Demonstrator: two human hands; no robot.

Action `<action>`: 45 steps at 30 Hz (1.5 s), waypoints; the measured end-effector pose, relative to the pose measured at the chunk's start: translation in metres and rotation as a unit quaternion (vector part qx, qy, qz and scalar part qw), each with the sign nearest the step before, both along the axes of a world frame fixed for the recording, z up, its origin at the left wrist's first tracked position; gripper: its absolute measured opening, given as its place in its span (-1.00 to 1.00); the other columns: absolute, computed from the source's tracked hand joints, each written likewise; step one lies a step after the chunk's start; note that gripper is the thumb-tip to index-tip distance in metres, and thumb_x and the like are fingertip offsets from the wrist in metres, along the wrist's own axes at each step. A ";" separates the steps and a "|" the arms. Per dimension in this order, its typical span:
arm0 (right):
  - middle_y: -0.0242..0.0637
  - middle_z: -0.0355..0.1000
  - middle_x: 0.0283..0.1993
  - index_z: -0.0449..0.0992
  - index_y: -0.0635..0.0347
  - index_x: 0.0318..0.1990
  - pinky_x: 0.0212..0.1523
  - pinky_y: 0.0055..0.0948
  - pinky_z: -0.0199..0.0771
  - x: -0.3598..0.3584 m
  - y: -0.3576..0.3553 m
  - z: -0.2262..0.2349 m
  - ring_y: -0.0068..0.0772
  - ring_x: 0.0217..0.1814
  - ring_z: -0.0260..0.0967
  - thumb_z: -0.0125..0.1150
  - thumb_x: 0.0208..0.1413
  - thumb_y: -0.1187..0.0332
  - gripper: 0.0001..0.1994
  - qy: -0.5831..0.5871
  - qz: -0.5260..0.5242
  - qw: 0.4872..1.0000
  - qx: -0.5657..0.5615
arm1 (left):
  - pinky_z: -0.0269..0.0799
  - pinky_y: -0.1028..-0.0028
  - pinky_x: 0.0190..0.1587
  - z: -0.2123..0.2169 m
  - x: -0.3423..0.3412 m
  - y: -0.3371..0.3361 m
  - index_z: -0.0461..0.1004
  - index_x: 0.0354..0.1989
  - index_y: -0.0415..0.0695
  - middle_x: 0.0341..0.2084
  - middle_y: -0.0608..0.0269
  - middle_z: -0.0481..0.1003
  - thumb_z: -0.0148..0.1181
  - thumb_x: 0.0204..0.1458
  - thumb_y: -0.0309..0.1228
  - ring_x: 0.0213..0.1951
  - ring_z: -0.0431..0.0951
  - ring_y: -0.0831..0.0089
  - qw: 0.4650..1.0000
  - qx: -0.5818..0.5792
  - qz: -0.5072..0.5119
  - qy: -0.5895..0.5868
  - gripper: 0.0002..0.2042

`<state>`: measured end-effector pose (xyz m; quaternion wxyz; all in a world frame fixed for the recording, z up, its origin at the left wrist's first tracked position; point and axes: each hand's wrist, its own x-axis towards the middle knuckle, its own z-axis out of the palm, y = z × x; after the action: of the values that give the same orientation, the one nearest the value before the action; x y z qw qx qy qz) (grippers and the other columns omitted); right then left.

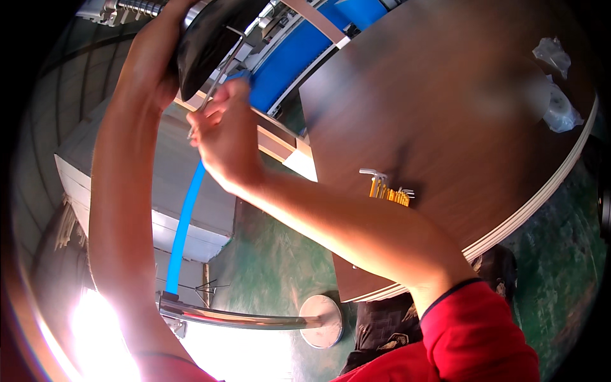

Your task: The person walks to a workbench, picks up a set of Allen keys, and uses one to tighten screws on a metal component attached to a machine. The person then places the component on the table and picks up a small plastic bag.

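Observation:
My right hand (223, 127) is closed round a long L-shaped hex key (222, 71), whose bent end points up beside a glossy black pointed part (207, 48). My left hand (167, 44) reaches up to the far side of that black part, next to a silver metal cylinder (193, 13); its fingers are hidden behind the part. A set of hex keys in a yellow holder (389, 189) lies on the brown table (445, 121), to the right of my right forearm.
Clear plastic bags (552, 56) lie at the table's far right, one around a white round piece (560, 109). A blue strip (185, 229) runs down to a shiny curved tube (248, 318) with a round base (321, 321). A coiled spring (137, 7) shows top left.

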<state>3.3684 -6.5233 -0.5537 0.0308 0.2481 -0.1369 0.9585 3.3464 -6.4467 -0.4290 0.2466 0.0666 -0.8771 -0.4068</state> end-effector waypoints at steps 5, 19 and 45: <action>-0.19 0.49 -0.49 0.37 0.29 -0.21 -0.45 -0.43 0.47 -0.045 -0.024 0.002 -0.38 -0.48 0.50 0.27 0.03 0.60 -0.79 0.009 -0.115 0.989 0.092 | 0.63 0.39 -0.23 0.016 -0.003 -0.019 0.45 -0.11 -0.31 -0.29 -0.02 0.58 -0.01 0.25 -0.15 -0.34 0.64 0.32 0.998 -0.005 -0.020 -0.055 -0.61; 0.03 0.30 -0.17 0.41 0.30 -0.24 -0.12 -0.03 0.42 -0.189 0.048 0.008 0.17 -0.14 0.36 0.13 0.08 0.43 -0.85 0.028 -0.526 0.836 0.155 | 0.63 0.38 -0.28 0.007 -0.009 -0.007 0.47 -0.16 -0.27 -0.34 0.03 0.61 0.06 0.21 -0.15 -0.39 0.64 0.31 0.999 0.043 0.012 0.012 -0.64; -0.28 0.46 -0.37 0.57 0.05 -0.38 -0.01 -0.18 0.47 -0.186 0.096 -0.035 -0.16 -0.19 0.49 0.16 -0.04 0.41 -0.92 0.305 -0.576 0.717 0.246 | 0.61 0.48 -0.13 0.025 0.000 -0.035 0.49 0.05 -0.14 -0.14 0.19 0.60 0.09 0.21 -0.10 -0.18 0.64 0.44 0.999 -0.021 0.000 -0.040 -0.60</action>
<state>3.1825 -6.4276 -0.5886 0.5552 0.3990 -0.4679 0.5600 3.3461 -6.4820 -0.4039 0.2128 0.0780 -0.8944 -0.3857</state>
